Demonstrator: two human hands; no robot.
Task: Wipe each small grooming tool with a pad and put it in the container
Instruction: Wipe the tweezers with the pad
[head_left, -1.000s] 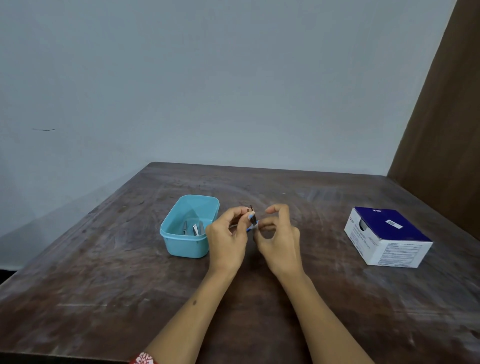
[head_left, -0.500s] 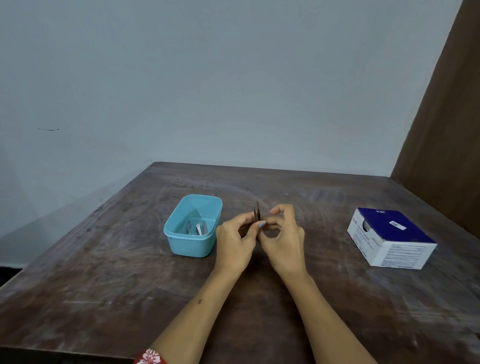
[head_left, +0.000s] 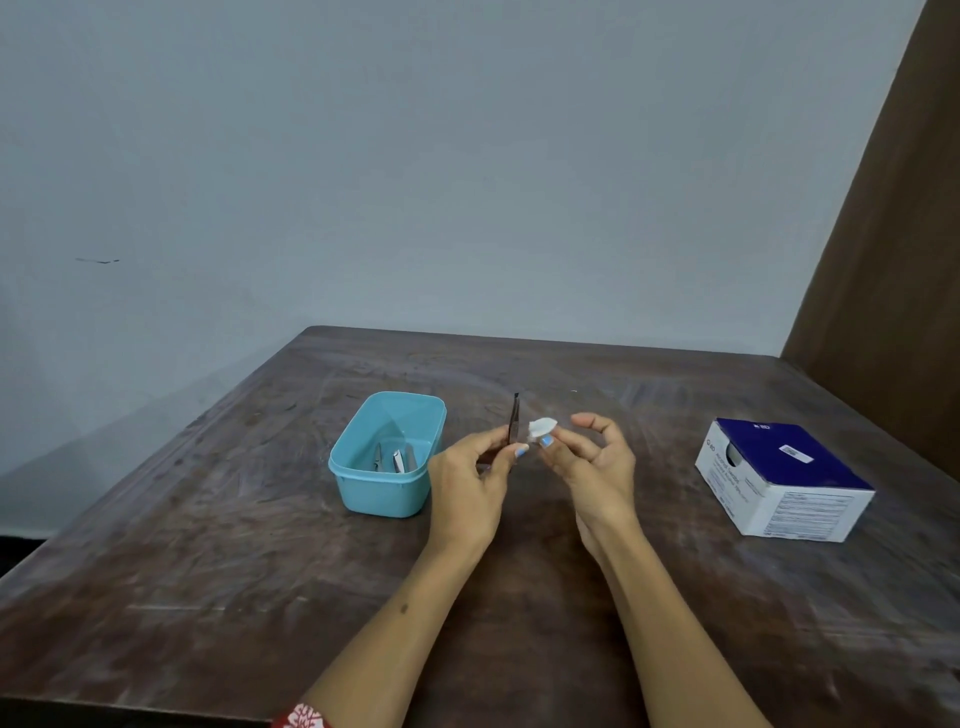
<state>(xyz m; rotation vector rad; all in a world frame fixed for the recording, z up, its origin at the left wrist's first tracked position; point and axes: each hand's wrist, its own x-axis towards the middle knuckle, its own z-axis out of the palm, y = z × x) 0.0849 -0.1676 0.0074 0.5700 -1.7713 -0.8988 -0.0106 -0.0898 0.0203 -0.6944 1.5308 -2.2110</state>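
Fingers of my left hand pinch the slim dark metal tweezers upright, so my right hand, pinching the small white pad, should stroke tip to base

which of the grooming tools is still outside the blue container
The dark tweezers, pinched upright in the left hand beside the white pad in the right hand. The other metal tools already lie inside the container.

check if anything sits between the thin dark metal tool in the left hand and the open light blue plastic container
Nothing visible does. The left hand pinches the thin dark metal tool upright just right of the open light blue plastic container, with only bare wooden table between them. The white pad is in the right hand, on the far side.
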